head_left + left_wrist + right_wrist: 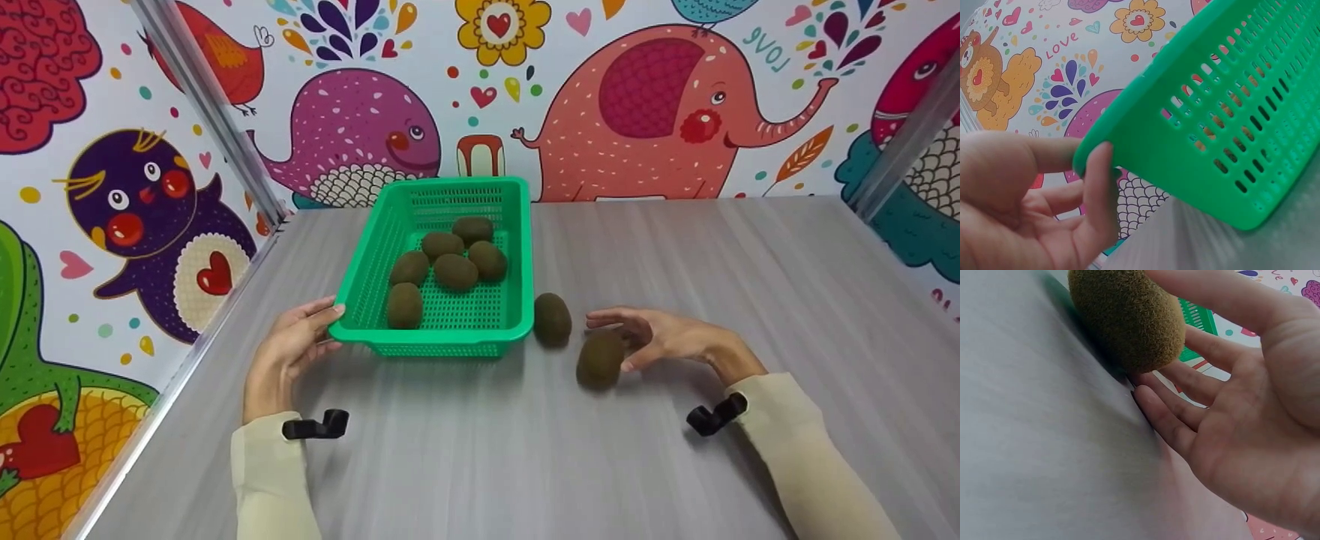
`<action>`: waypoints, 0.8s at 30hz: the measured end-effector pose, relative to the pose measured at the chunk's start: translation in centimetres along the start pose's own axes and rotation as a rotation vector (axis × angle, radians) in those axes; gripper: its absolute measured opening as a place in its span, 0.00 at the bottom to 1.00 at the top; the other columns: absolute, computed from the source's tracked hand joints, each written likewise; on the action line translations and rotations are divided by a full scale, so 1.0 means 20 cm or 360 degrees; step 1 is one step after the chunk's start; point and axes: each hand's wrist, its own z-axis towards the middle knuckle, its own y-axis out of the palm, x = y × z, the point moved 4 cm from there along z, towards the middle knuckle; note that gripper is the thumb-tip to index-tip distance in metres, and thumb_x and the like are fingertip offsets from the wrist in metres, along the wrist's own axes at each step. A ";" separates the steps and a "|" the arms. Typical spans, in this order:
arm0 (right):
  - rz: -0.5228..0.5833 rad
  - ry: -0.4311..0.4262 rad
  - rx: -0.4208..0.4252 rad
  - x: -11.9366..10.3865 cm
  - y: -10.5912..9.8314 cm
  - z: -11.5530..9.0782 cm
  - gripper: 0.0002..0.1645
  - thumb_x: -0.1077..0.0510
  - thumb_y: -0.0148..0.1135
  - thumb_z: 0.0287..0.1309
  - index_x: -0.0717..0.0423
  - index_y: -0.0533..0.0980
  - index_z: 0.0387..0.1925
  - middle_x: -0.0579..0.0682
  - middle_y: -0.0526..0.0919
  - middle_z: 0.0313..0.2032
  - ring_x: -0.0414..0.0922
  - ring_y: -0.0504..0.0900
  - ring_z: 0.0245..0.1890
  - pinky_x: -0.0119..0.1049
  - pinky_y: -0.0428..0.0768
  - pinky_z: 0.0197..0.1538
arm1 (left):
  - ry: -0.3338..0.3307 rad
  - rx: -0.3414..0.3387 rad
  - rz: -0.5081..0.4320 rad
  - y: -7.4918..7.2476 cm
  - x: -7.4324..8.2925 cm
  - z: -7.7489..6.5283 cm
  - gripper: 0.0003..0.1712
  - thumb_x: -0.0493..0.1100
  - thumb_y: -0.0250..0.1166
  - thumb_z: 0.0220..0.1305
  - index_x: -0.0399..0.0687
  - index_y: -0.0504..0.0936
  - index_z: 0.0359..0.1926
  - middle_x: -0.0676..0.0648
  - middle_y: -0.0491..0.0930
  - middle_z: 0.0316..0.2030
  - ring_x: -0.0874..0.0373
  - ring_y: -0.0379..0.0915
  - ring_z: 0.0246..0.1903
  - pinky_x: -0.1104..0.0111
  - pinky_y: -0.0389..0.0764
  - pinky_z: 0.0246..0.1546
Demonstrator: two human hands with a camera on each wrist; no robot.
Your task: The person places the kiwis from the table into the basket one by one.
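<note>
A green plastic basket [432, 335] with slotted sides holds several brown kiwis [456, 273]. My left hand [295, 341] pinches its near left corner, with thumb and fingers on the rim [1107, 121]. On the table right of the basket lies one kiwi [553, 320], close against the basket's side. Another kiwi [601, 361] lies nearer to me, at my right hand [667, 339]. The right thumb is beside this kiwi, and the other fingers reach loosely past its far side. From the right wrist, the fuzzy kiwi [1129, 318] partly hides those fingers.
The grey wood-grain table [465, 450] carries the basket and loose kiwis. Behind it stands a wall printed with cartoon animals [637, 112], and another printed panel [142, 225] closes the left side. Metal posts [217, 112] run up at the corners.
</note>
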 end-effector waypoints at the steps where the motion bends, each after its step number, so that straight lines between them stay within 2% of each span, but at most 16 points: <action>1: -0.0011 0.0001 -0.0001 0.00 0.00 0.00 0.49 0.60 0.72 0.56 0.58 0.58 0.76 0.60 0.61 0.74 0.44 0.67 0.70 0.24 0.69 0.64 | 0.0001 0.0000 0.0000 0.00 0.00 0.00 0.39 0.44 0.59 0.74 0.38 0.53 0.78 0.60 0.81 0.36 0.70 0.79 0.32 0.75 0.82 0.34; 3: -0.0033 0.0002 -0.0008 0.00 0.00 0.00 0.49 0.59 0.72 0.57 0.57 0.58 0.76 0.59 0.62 0.74 0.45 0.67 0.70 0.24 0.69 0.65 | 0.0003 0.0000 -0.0005 0.00 0.00 0.00 0.39 0.44 0.59 0.74 0.38 0.53 0.78 0.60 0.81 0.36 0.69 0.79 0.32 0.75 0.82 0.34; 12: -0.0123 0.0053 0.0002 0.00 0.00 -0.01 0.43 0.58 0.71 0.57 0.54 0.65 0.72 0.54 0.71 0.69 0.38 0.72 0.64 0.23 0.69 0.64 | 0.0032 -0.0030 0.0016 0.00 0.00 0.00 0.39 0.44 0.58 0.75 0.37 0.51 0.78 0.60 0.81 0.38 0.70 0.79 0.33 0.76 0.81 0.34; 17: -0.0184 0.0105 0.0019 0.00 0.00 -0.01 0.41 0.57 0.72 0.57 0.51 0.67 0.71 0.53 0.71 0.68 0.45 0.71 0.65 0.26 0.69 0.65 | 0.0037 -0.0033 0.0009 0.00 0.00 -0.01 0.39 0.43 0.57 0.75 0.36 0.51 0.78 0.60 0.81 0.36 0.70 0.79 0.32 0.77 0.81 0.33; 21: -0.0177 0.0143 0.0056 0.01 0.00 0.00 0.39 0.57 0.71 0.58 0.51 0.69 0.70 0.54 0.71 0.69 0.53 0.68 0.67 0.36 0.68 0.68 | 0.0034 -0.0023 -0.0003 0.00 0.01 -0.01 0.38 0.43 0.58 0.75 0.36 0.52 0.77 0.60 0.82 0.35 0.70 0.79 0.31 0.77 0.81 0.32; 24: -0.0174 0.0154 0.0071 0.01 -0.01 0.00 0.38 0.56 0.71 0.59 0.52 0.69 0.70 0.56 0.71 0.69 0.56 0.68 0.67 0.42 0.68 0.69 | 0.0032 -0.0017 -0.0008 0.00 0.01 -0.01 0.38 0.42 0.58 0.75 0.36 0.53 0.77 0.60 0.82 0.35 0.70 0.79 0.31 0.76 0.81 0.32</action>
